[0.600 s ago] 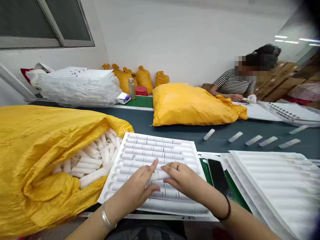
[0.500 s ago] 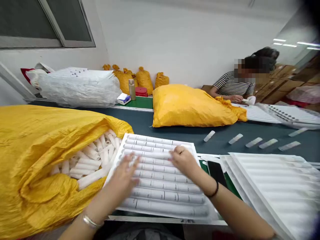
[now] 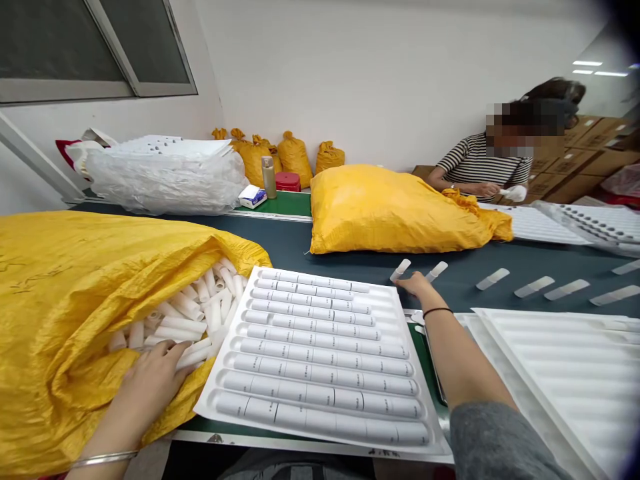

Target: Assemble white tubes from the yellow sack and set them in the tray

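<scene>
A white tray (image 3: 389,301) in front of me holds several rows of white tubes (image 3: 320,347). To its left an open yellow bag (image 3: 75,300) spills more loose white tubes (image 3: 200,303). My left hand (image 3: 150,383) lies in the bag's mouth with its fingers stretched flat over those tubes. My right hand (image 3: 416,288) reaches past the tray's far right corner, fingers extended and holding nothing. It is right beside a small clear cap (image 3: 400,269) on the dark belt (image 3: 285,243).
More clear caps (image 3: 493,278) lie in a row on the belt. A stack of empty white trays (image 3: 560,373) sits at my right. A full yellow bag (image 3: 390,213) lies across the belt. A person in a striped shirt (image 3: 483,167) works beyond. Plastic-wrapped trays (image 3: 165,173) sit back left.
Both hands left the tray's tubes. My left hand swung left into the yellow bag. My right hand stretched forward to the tray's far right corner. The caps on the belt shifted left.
</scene>
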{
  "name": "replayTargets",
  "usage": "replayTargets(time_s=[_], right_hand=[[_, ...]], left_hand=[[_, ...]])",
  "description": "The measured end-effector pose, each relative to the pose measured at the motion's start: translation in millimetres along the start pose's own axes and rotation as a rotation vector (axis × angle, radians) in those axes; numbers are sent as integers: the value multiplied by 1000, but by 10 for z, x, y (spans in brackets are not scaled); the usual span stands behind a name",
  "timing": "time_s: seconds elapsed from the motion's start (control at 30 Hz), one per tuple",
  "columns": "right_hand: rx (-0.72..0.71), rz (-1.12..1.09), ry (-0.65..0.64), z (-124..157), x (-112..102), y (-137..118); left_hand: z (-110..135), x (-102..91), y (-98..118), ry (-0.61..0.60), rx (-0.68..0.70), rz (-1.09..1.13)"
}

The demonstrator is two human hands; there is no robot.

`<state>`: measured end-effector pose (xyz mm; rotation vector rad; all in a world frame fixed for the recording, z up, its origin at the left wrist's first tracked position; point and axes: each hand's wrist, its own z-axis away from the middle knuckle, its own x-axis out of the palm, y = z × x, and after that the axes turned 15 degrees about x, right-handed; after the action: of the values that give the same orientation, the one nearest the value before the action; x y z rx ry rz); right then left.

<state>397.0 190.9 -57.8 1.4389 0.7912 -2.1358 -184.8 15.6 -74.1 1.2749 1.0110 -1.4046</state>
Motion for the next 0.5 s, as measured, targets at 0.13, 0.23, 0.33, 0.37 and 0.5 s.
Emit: replayTargets(time_s=[0.13, 0.23, 0.33, 0.37, 0.5], right_hand=[[-140, -43, 4, 460, -89, 421], [-463, -18, -182, 936, 24, 748], [-766, 122, -303, 1238, 148, 942], [-820, 166, -292, 1280, 172, 973], [-926, 226, -110, 1263, 192, 988]], left_hand=[[-88, -94, 104, -76, 36, -45], [-118, -158, 125, -113, 1, -59], [-119, -166, 117, -150, 6, -32], [-116, -160, 108, -155, 4, -28], [-110, -160, 48, -130, 25, -3]])
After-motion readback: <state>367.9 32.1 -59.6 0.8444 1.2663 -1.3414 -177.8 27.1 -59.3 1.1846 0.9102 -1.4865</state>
